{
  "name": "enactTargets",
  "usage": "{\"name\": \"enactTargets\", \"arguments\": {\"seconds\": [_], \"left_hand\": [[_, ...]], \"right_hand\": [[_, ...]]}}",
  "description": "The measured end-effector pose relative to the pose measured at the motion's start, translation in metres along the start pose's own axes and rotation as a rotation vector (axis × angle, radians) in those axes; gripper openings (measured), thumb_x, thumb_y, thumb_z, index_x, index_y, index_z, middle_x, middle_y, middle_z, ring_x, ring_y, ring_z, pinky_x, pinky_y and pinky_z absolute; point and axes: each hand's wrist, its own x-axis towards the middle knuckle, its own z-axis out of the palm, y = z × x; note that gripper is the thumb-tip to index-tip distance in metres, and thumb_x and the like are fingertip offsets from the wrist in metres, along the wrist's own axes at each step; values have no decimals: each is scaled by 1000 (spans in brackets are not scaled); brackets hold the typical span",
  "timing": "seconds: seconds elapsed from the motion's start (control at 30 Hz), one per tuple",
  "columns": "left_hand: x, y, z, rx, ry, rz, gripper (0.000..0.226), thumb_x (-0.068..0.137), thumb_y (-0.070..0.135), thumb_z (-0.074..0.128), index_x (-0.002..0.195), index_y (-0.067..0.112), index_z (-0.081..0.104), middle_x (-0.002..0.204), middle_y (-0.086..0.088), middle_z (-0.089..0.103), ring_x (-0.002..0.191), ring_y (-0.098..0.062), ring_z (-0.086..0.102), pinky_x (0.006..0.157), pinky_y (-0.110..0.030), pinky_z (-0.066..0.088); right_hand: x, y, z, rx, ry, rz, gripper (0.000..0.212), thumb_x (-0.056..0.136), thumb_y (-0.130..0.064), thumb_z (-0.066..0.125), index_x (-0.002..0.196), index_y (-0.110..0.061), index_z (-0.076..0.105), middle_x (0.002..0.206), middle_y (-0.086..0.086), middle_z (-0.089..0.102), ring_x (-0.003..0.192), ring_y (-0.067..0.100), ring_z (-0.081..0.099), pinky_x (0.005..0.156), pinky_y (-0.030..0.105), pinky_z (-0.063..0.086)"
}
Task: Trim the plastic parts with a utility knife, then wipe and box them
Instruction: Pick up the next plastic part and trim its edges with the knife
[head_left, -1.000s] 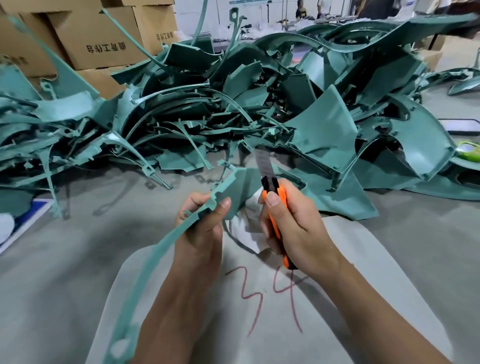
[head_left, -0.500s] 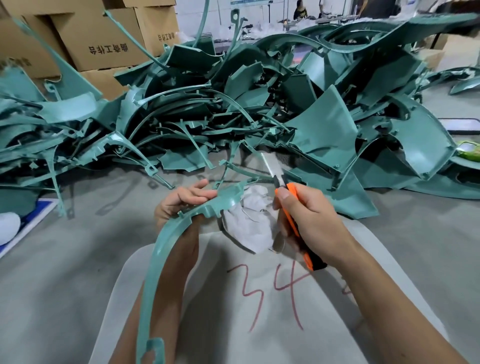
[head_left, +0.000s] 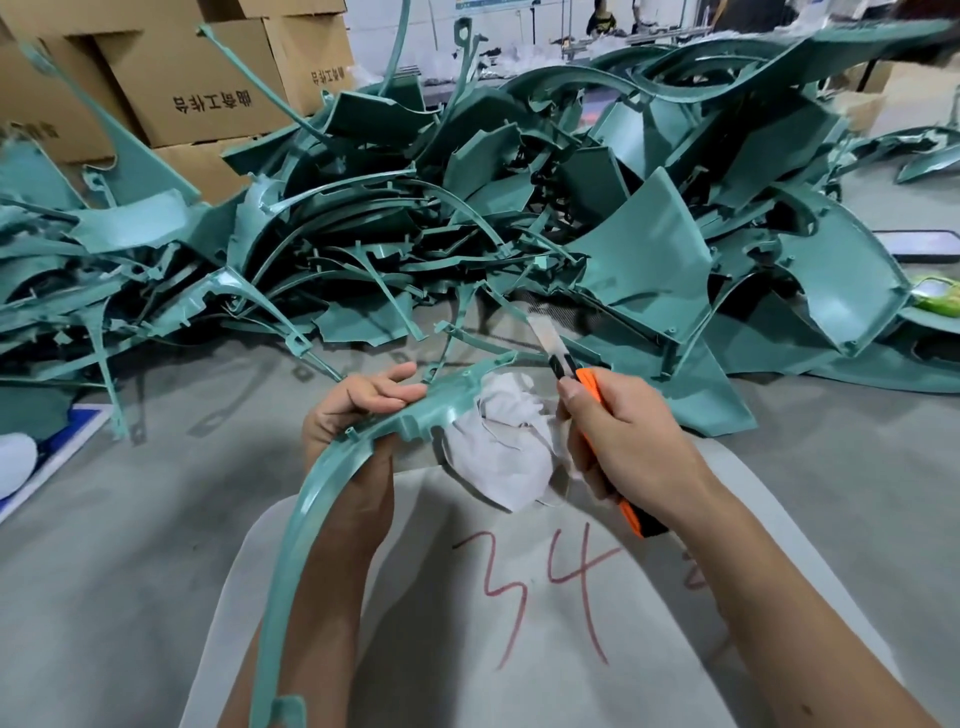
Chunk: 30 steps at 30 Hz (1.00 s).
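A long curved teal plastic strip (head_left: 306, 514) arcs from the bottom edge up to my left hand (head_left: 358, 415), which grips it near its wider top end. My right hand (head_left: 628, 441) grips an orange and black utility knife (head_left: 592, 387); its extended blade points up and away, just right of the strip's top end. A crumpled white cloth (head_left: 506, 447) hangs between the two hands, tucked under my right hand. How it is held is hidden.
A big heap of teal plastic parts (head_left: 467, 223) fills the floor ahead. Cardboard boxes (head_left: 208, 88) stand at the back left. A pale sheet marked "34" (head_left: 545, 613) covers my lap. A phone (head_left: 919, 244) and a green object (head_left: 937, 293) lie at the right.
My left hand turned the strip so its top end lies flatter and lower, uncovering the cloth. My right hand moved right and tilted the knife blade leftward.
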Motion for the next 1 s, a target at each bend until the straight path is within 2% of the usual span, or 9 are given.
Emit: {"name": "enactTargets", "arguments": {"seconds": [0.13, 0.2, 0.23, 0.3, 0.37, 0.53, 0.63, 0.8, 1.0], "left_hand": [[-1, -1, 1, -91, 16, -62, 29, 60, 35, 97, 72, 25, 73, 84, 3, 77, 107, -25, 68, 106, -45, 47], [0, -1, 0, -164, 7, -95, 24, 61, 19, 95, 69, 24, 73, 81, 3, 76, 102, -21, 71, 100, -38, 52], [0, -1, 0, -209, -8, -109, 23, 66, 6, 87, 69, 24, 72, 79, 4, 75, 98, -18, 72, 97, -34, 54], [-2, -3, -4, -270, -1, -151, 44, 74, -18, 58, 68, 24, 69, 78, 6, 72, 94, -14, 70, 95, -27, 53], [-3, -2, -7, -300, 49, -201, 58, 73, -28, 45, 66, 26, 65, 76, 6, 66, 93, -16, 66, 96, -26, 51], [-4, -1, 0, -289, 191, -276, 39, 66, -23, 47, 73, 15, 47, 79, -3, 51, 87, -18, 58, 102, -31, 41], [-4, 1, -1, -281, 237, -318, 39, 63, -20, 48, 76, 16, 45, 78, -2, 53, 86, -15, 60, 103, -28, 43], [-3, 7, -5, -301, 277, -412, 44, 61, -20, 49, 84, 16, 39, 91, -7, 44, 94, -20, 48, 123, -43, 22], [-4, 12, 4, -320, 263, -371, 44, 58, -20, 47, 82, 16, 37, 86, -5, 46, 89, -16, 57, 117, -35, 36]], "right_hand": [[-5, -6, 6, 111, -121, -103, 32, 111, -26, 47, 85, -9, 55, 54, 8, 64, 37, 23, 54, 37, 23, 38], [-5, -6, 7, 137, -130, -68, 32, 112, -27, 47, 87, -9, 56, 54, 6, 63, 37, 21, 54, 36, 23, 38], [-4, -5, 6, 158, -115, -36, 33, 112, -28, 46, 87, -8, 56, 54, 6, 62, 37, 20, 54, 37, 24, 38], [-1, -3, 2, 151, -67, 15, 39, 112, -30, 43, 87, -3, 55, 55, 11, 63, 38, 22, 53, 38, 27, 39], [0, -2, -2, 137, -20, 21, 43, 113, -30, 41, 84, 0, 54, 55, 14, 62, 39, 24, 48, 39, 30, 40], [-9, -7, 5, 406, -160, -104, 35, 113, -30, 45, 96, 0, 52, 57, 13, 56, 36, 23, 41, 38, 23, 37], [-9, -7, 9, 372, -215, -101, 37, 112, -30, 45, 97, 3, 49, 55, 12, 55, 35, 22, 40, 39, 23, 35], [-4, -3, 3, 218, -127, 20, 34, 112, -30, 44, 92, -5, 53, 56, 11, 57, 35, 23, 47, 43, 30, 37], [-12, -8, 6, 444, -270, -83, 35, 113, -27, 45, 95, 2, 52, 57, 18, 52, 35, 21, 38, 38, 23, 33]]}}
